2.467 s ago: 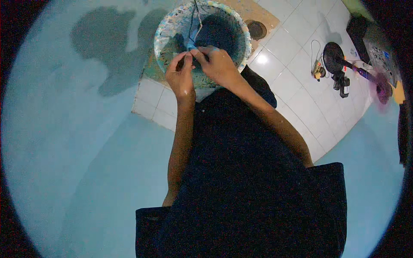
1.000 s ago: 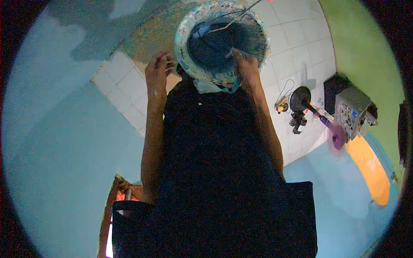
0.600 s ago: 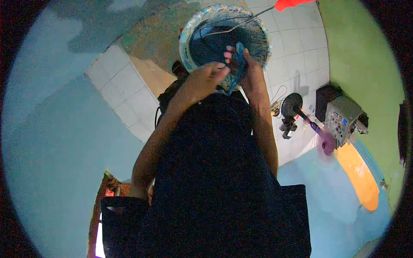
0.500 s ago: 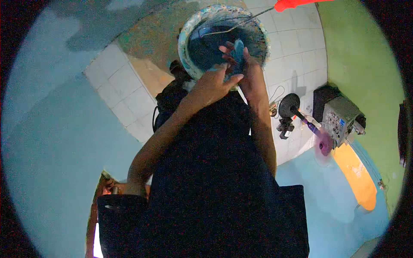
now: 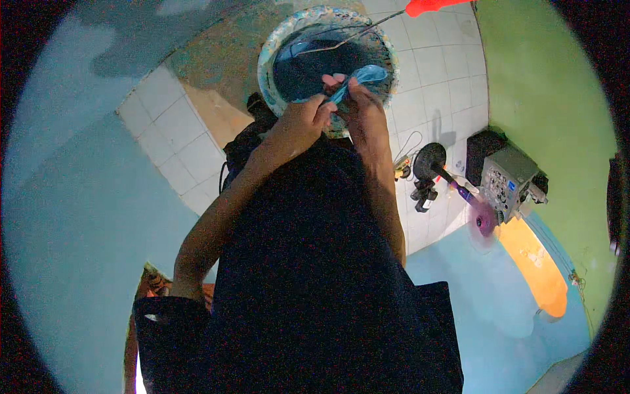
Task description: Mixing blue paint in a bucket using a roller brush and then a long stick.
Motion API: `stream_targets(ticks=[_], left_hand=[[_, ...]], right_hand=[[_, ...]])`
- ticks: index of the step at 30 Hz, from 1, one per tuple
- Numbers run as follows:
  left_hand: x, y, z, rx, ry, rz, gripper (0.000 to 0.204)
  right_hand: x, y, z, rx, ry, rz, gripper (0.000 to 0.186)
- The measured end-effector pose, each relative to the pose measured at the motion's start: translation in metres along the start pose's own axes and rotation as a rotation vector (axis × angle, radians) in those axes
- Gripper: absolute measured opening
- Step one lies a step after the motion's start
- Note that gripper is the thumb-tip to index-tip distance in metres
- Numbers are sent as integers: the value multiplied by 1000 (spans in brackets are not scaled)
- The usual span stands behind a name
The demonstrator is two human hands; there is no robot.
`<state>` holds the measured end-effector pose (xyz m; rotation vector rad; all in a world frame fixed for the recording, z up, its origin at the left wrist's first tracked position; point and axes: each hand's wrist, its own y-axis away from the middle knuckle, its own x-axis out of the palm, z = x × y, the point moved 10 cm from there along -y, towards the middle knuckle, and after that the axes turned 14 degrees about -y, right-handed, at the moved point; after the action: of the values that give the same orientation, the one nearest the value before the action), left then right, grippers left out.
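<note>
Across the lower centre of the frame, nearest the camera: a dark shirt [image 5: 308, 262], with bare forearms running upward on either side of it. Just above centre, the left hand [image 5: 303, 125] comes in from lower left, thumb and fingers drawn together on the lower end of a blue strip [image 5: 373, 73], thin and limp-looking; its fingertips are partly hidden. The right hand [image 5: 366, 110] pinches the same strip higher up, thumb laid on it, other fingers curled beyond; a loose loop stands out past the thumb, toward the upper right. Position: strip held over the near side of a speckled tub [image 5: 266, 69], upper centre. Handling, as judged: two firm pinches close together should suit so slack a piece, with light, even tension, the loop smoothed before each shift, and one hand anchoring whenever the other re-grips. Caution: a bent metal rod [image 5: 371, 30] slants over the tub to a red handle [image 5: 433, 6] at the top edge; wrists best kept low of it. Farther off, right of centre: tiled floor [image 5: 449, 92], a purple fan [image 5: 482, 222], blurred, a grey instrument box [image 5: 508, 174], then a green wall [image 5: 545, 79].
</note>
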<state>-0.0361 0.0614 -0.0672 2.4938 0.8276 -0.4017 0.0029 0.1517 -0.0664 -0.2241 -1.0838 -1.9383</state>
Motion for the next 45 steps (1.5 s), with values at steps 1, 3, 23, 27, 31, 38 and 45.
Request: stream_targets(ticks=[1,3,23,27,31,38,45], left_hand=[[-3,2,0,-12,-26,-11,23],[-6,6,1,-25,-53,-19,24],[-9,8,-15,206,-379,-187,17],[0,17,-10,189,-573,-186,15],[19,20,-8,232,-613,-29,14],[29,28,-10,232,-684,105,20],[33,33,-7,252,-623,116,20]], right_hand=[[-5,-1,2,-46,-58,-71,40],[-2,0,-17,11,-45,-77,41],[-49,-20,-58,46,406,-293,35],[-29,-19,-69,117,-285,-159,26],[-42,-25,-70,93,-312,-169,21],[-55,-35,-81,121,-301,-169,18],[-63,-41,-90,244,-392,-256,10]])
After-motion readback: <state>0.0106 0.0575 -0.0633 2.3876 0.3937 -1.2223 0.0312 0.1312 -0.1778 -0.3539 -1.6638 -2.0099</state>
